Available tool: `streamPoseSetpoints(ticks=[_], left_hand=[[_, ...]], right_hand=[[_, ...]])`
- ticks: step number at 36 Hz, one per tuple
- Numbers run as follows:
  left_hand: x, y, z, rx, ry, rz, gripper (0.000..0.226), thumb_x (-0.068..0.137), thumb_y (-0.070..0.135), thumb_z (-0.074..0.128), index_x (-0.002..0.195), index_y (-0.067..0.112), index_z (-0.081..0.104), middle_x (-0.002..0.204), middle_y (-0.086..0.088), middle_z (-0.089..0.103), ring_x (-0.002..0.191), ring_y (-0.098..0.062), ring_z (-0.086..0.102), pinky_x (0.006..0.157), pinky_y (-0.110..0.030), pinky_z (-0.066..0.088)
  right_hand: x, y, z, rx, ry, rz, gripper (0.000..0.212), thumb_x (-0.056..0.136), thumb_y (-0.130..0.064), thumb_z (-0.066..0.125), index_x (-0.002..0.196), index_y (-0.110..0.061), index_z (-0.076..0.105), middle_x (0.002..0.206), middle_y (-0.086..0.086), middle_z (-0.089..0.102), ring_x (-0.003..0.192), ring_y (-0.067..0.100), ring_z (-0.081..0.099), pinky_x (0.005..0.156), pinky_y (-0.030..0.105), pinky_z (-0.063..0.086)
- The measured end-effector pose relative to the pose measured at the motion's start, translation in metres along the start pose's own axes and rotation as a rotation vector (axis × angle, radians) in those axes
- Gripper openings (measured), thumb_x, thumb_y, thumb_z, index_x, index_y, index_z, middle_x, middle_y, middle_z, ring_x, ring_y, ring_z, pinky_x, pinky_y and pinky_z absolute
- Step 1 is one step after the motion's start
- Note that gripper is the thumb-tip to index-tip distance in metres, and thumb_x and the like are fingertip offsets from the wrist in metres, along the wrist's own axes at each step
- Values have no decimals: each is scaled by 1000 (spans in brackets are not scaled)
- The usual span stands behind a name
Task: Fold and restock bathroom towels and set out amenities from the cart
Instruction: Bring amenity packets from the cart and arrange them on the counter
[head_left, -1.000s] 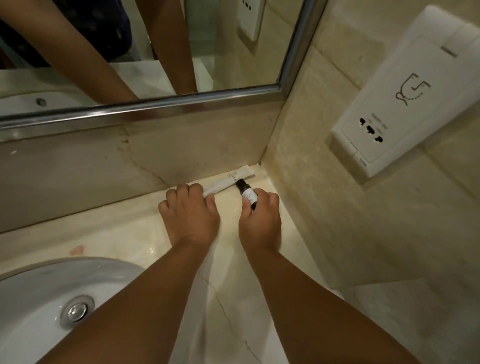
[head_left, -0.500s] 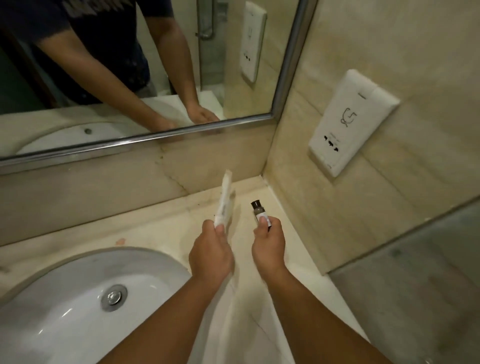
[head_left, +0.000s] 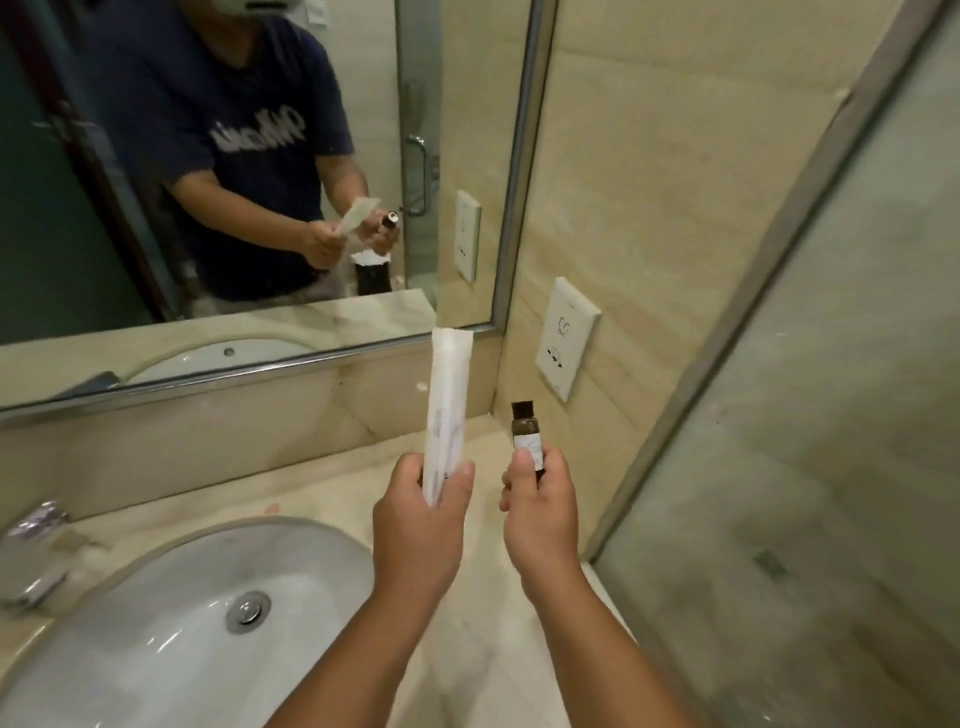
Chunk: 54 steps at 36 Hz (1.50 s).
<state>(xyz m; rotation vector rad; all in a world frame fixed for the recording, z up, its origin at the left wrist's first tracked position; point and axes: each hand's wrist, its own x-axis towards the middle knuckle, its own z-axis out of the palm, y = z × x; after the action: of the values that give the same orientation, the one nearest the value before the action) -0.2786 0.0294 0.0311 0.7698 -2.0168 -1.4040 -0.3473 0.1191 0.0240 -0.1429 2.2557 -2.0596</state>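
Right now I am judging the basin (head_left: 156, 649) to be the biggest hazard, since it is taking up most of the near left. Anything slipping from the left hand (head_left: 421, 525) is likely dropping straight into it. That hand is pinching only the bottom end of the long white packet (head_left: 449, 395) between thumb and fingers, so the tall upright length is free to flop or twist loose. The right hand (head_left: 543, 514) is curling its fingers round the lower half of the small brown bottle (head_left: 525, 434), cap up. Set down on its narrow base, it may topple and roll, I am guessing. Both amenities are hanging in the air above the worktop (head_left: 322, 483), between the basin and the right wall.

For room, the glass partition (head_left: 831, 441) is closing off the whole right side, and the mirror (head_left: 467, 104) is bounding the far side. The bare worktop is narrowing toward the far right corner. The wall socket (head_left: 566, 338) is sitting just above that corner, so I am planning low lifts there.
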Motion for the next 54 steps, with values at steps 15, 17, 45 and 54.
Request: streamPoseSetpoints(ticks=[15, 17, 45, 54], left_hand=[[-139, 159, -12, -242, 4, 393, 48, 101, 53, 45, 77, 11, 43, 57, 6, 38, 50, -10, 34, 45, -30, 30], [-156, 177, -8, -256, -24, 464, 48, 103, 52, 45, 76, 12, 44, 56, 2, 38, 50, -10, 35, 45, -33, 31], [-425, 293, 84, -782, -1196, 675, 31, 104, 39, 50, 78, 21, 53, 58, 8, 47, 51, -6, 41, 47, -26, 36], [-589, 320, 66, -916, -1496, 681, 34, 101, 41, 50, 79, 15, 53, 58, 9, 49, 50, -4, 43, 45, -25, 33]], right_hand=[[-130, -146, -156, -5, 60, -458, 11, 106, -35, 46, 104, -28, 54, 84, -2, 65, 65, 18, 57, 59, 33, 48], [-143, -156, -177, -2, 101, -496, 11, 107, -33, 46, 104, -25, 54, 72, -9, 62, 57, 10, 52, 52, 29, 42], [-386, -180, -396, -233, 1232, -560, 35, 98, -53, 47, 108, -21, 56, 66, -15, 52, 58, 2, 45, 57, 23, 38], [-532, -179, -470, -353, 1518, -489, 23, 105, -50, 46, 108, -29, 54, 66, -17, 56, 56, 1, 49, 55, 21, 39]])
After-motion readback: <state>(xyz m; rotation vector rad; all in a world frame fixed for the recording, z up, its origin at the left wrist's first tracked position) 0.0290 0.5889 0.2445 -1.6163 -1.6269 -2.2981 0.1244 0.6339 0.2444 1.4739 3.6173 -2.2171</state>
